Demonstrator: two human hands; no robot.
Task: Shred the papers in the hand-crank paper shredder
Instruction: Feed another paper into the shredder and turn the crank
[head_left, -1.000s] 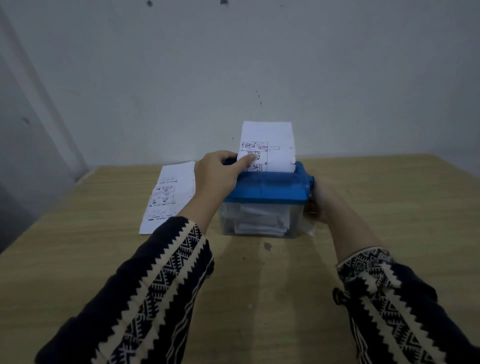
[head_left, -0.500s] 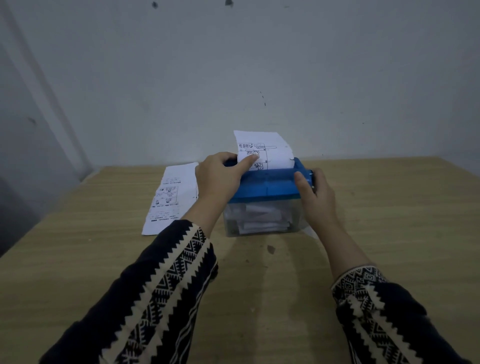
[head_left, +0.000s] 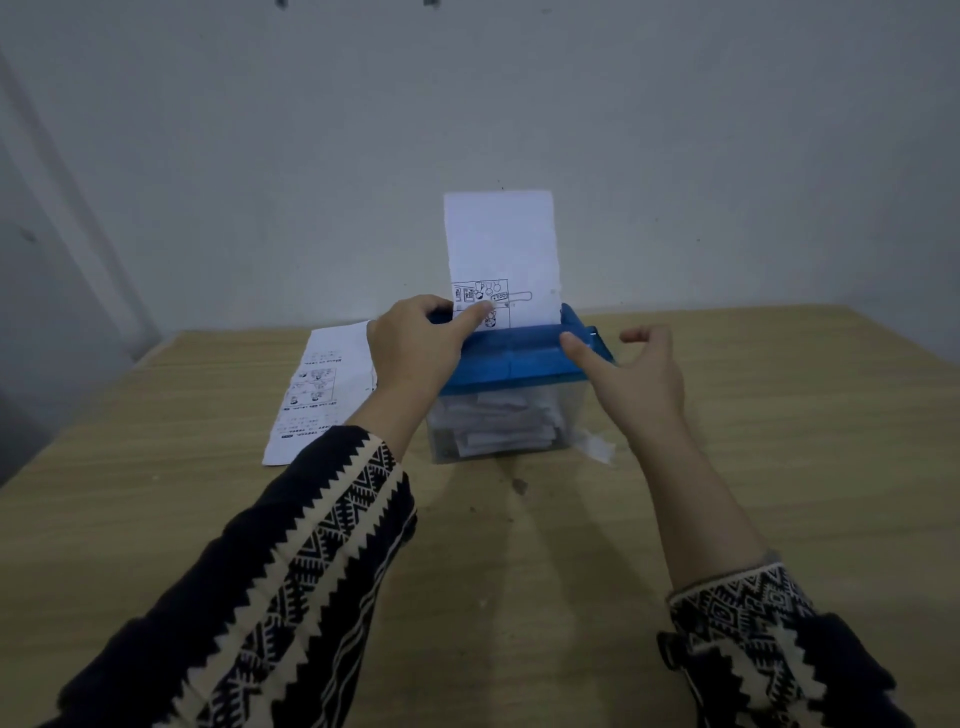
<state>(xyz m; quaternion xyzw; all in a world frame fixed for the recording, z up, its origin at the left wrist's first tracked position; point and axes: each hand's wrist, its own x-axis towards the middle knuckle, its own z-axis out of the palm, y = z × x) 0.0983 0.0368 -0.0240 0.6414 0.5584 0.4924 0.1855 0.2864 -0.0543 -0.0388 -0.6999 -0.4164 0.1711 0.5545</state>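
Note:
A hand-crank paper shredder (head_left: 511, 358) with a blue lid and a clear bin full of shreds stands mid-table. A printed paper strip (head_left: 501, 244) stands upright in its slot. My left hand (head_left: 415, 348) holds the lid's left end, fingers curled over its back edge and thumb pressing the strip's lower left. My right hand (head_left: 634, 374) hovers at the lid's right end with fingers spread and relaxed, thumb tip by the lid's front corner. It holds nothing. Most of the crank is hidden behind this hand.
A second printed sheet (head_left: 324, 389) lies flat on the wooden table (head_left: 779, 415), left of the shredder. A scrap of shredded paper (head_left: 597, 447) sticks out by the bin's right front corner. A grey wall closes the table's far edge.
My right hand has let go of the shredder's right side and opened, rising beside the lid. The strip now stands straight and taller in the slot. My left hand has stayed put.

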